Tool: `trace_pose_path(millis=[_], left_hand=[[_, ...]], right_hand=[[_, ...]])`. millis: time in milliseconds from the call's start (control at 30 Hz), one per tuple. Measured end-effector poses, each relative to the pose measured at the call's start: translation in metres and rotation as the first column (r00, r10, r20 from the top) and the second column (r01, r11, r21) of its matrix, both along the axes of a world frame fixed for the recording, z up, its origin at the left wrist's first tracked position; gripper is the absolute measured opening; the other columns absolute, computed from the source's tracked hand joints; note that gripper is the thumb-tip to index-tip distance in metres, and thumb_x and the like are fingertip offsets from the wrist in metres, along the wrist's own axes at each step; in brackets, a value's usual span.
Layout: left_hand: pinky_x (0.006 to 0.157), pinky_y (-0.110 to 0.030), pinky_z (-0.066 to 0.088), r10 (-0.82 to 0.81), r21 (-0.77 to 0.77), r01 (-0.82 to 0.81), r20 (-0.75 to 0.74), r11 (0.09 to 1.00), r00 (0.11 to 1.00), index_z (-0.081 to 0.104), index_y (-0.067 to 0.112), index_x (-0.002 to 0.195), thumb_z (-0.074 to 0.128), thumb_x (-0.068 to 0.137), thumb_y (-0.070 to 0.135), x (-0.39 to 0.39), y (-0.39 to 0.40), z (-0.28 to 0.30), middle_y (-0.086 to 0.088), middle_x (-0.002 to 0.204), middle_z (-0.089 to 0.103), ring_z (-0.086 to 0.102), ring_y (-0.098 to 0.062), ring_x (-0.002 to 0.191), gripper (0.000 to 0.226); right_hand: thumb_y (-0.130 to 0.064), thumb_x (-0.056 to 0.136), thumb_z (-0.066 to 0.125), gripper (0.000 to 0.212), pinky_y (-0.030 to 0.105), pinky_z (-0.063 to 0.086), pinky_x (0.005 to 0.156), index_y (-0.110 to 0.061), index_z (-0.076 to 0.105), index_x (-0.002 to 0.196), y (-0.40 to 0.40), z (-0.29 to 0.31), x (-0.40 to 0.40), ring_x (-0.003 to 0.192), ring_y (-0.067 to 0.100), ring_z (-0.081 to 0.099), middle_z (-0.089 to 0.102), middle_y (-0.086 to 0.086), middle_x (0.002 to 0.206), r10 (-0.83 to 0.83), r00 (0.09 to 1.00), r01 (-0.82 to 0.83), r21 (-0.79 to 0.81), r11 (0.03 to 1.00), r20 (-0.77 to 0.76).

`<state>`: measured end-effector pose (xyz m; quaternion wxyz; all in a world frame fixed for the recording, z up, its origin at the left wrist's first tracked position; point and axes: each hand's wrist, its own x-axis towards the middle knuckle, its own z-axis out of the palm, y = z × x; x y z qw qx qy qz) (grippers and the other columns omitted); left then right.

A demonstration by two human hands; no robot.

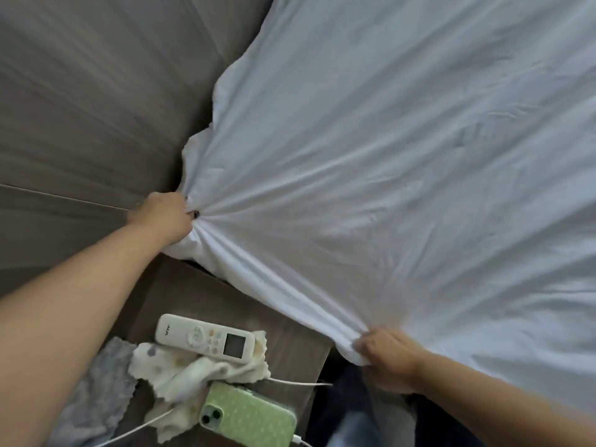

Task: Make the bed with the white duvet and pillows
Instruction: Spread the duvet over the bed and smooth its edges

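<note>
Gripping the white duvet [403,156] with both hands here: the left hand [164,217] has a bunched corner up by the grey headboard [96,91], fingers curled right into the folds, and the right hand [387,359] pinches the edge lower down. The fabric runs taut between the two. Below sits the bedside table [290,333] with a remote [206,338], a green phone [248,417] and a crumpled cloth [180,369].

The nightstand [283,337] stands left of the duvet [403,156]. On the nightstand, the remote control [206,337] lies behind the phone [251,417], a cloth [180,372] under it.
</note>
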<state>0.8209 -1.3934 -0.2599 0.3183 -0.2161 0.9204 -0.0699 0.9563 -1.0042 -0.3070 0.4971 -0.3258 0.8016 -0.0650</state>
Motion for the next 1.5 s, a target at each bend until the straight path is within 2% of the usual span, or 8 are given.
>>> trace_pose_path(millis=[200,333,433,500,700,867,1200,1500], left_hand=[[0.096,-0.049,0.045,0.227,-0.028,-0.229,-0.069,0.973,0.971,0.042,0.003,0.133,0.062,0.091,0.028,0.007,0.038,-0.018,-0.019,0.136,0.044,0.049,-0.041,0.122,0.053],[0.108,-0.053,0.031,0.060,0.190,0.025,-0.428,0.981,0.902,0.023,0.007,0.146,0.054,0.090,0.019,-0.023,0.071,-0.016,-0.017,0.156,0.016,0.029,-0.042,0.136,0.066],[0.119,-0.050,0.016,-0.024,0.301,0.206,-0.513,0.931,0.858,0.017,0.014,0.155,0.044,0.098,0.033,-0.058,0.106,-0.019,-0.012,0.164,0.005,0.009,-0.033,0.149,0.066],[0.121,-0.052,0.004,-0.094,0.292,0.243,-0.443,0.925,0.892,0.008,0.022,0.157,0.034,0.100,0.045,-0.083,0.122,-0.030,-0.005,0.165,-0.005,-0.004,-0.028,0.151,0.067],[0.113,-0.061,-0.017,-0.141,0.188,0.167,-0.144,0.968,0.979,-0.029,0.034,0.149,0.009,0.088,0.077,-0.113,0.111,-0.063,0.012,0.154,-0.039,-0.036,-0.021,0.142,0.083],[0.112,-0.065,-0.014,-0.103,0.193,0.156,-0.260,0.969,0.960,-0.027,0.029,0.150,0.011,0.092,0.069,-0.125,0.123,-0.063,0.001,0.156,-0.038,-0.034,-0.029,0.143,0.080],[0.106,-0.075,-0.010,-0.199,0.203,0.289,-0.372,0.936,0.906,-0.034,0.043,0.143,0.008,0.085,0.079,-0.266,0.185,-0.082,-0.003,0.154,-0.041,-0.036,-0.038,0.141,0.081],[0.108,-0.074,-0.005,-0.180,0.034,0.228,-0.503,0.973,0.845,-0.034,0.039,0.145,-0.007,0.080,0.080,-0.375,0.210,-0.112,-0.007,0.160,-0.030,-0.024,-0.038,0.146,0.081]], right_hand=[[-0.022,0.084,0.059,0.053,0.044,0.043,0.099,-0.014,0.044,0.134,0.012,-0.026,0.044,0.126,0.034,0.047,0.039,0.012,0.141,-0.144,0.989,0.145,0.070,0.987,-0.010],[-0.008,0.065,0.061,0.049,0.024,0.051,0.080,-0.017,0.061,0.114,0.026,0.003,-0.009,0.103,0.022,0.063,0.061,0.002,0.118,-0.538,0.817,0.418,-0.432,0.800,-0.207],[-0.006,0.077,0.056,0.048,0.030,0.041,0.103,-0.003,0.059,0.124,0.024,0.017,-0.084,0.125,0.027,0.050,0.055,0.015,0.134,-0.678,0.604,0.363,-0.613,0.702,-0.419],[-0.019,0.089,0.048,0.053,0.043,0.028,0.115,-0.004,0.046,0.140,0.019,0.013,-0.140,0.142,0.033,0.031,0.037,0.019,0.151,-0.644,0.546,0.363,-0.541,0.759,-0.537],[-0.076,0.083,-0.004,0.083,0.046,-0.006,0.120,-0.032,-0.005,0.154,0.037,-0.033,-0.265,0.150,0.020,-0.008,-0.006,-0.003,0.163,-0.228,0.710,0.201,-0.119,0.972,-0.666],[-0.072,0.088,0.006,0.080,0.059,-0.006,0.117,-0.029,-0.015,0.153,0.051,-0.037,-0.333,0.148,0.019,-0.018,-0.023,-0.007,0.160,-0.486,0.594,0.607,-0.038,0.793,-0.641],[-0.077,0.082,-0.001,0.082,0.062,-0.010,0.114,-0.036,-0.020,0.150,0.049,-0.052,-0.430,0.145,0.017,-0.027,-0.027,-0.013,0.157,-0.364,0.621,0.380,-0.138,0.914,-0.694],[-0.075,0.086,0.004,0.082,0.056,-0.015,0.115,-0.031,-0.017,0.152,0.066,-0.071,-0.624,0.148,0.019,-0.020,-0.021,-0.006,0.160,-0.499,0.443,0.518,-0.242,0.821,-0.744]])
